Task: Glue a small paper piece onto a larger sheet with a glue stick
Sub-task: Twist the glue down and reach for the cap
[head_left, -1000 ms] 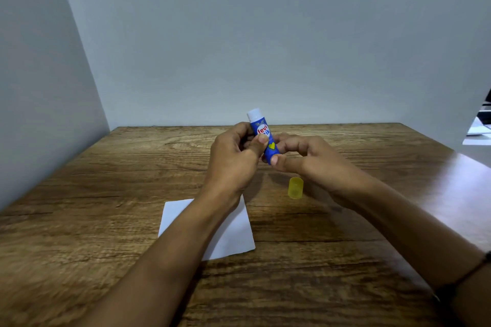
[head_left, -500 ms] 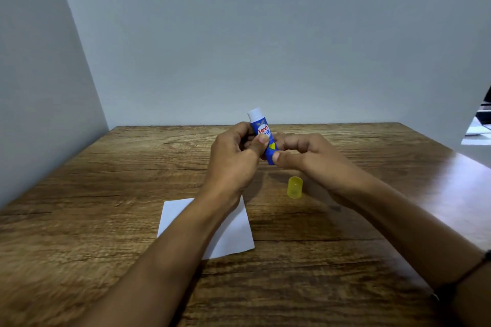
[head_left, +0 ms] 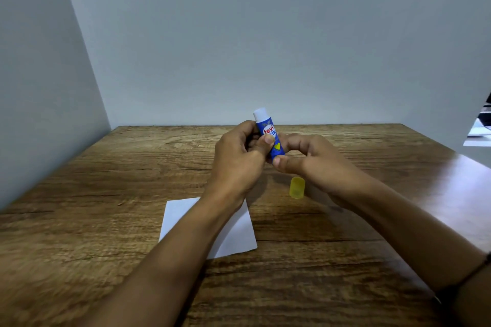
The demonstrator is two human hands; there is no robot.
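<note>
A blue glue stick [head_left: 269, 133] with its white tip up and uncapped is held upright above the wooden table [head_left: 106, 194]. My left hand [head_left: 239, 162] grips its body, thumb across the label. My right hand [head_left: 310, 162] pinches its lower end between thumb and fingers. The yellow cap [head_left: 297, 187] lies on the table just below my right hand. A white paper sheet [head_left: 233, 231] lies flat under my left forearm, which hides its middle. No smaller paper piece shows.
Grey walls close the table on the left and at the back. At the far right edge an opening shows some white items [head_left: 478, 135] beyond the table.
Both hands keep hold of the glue stick in nearly the same spot. My right fingers have shifted slightly at its lower end. Cap and paper lie where they were.
</note>
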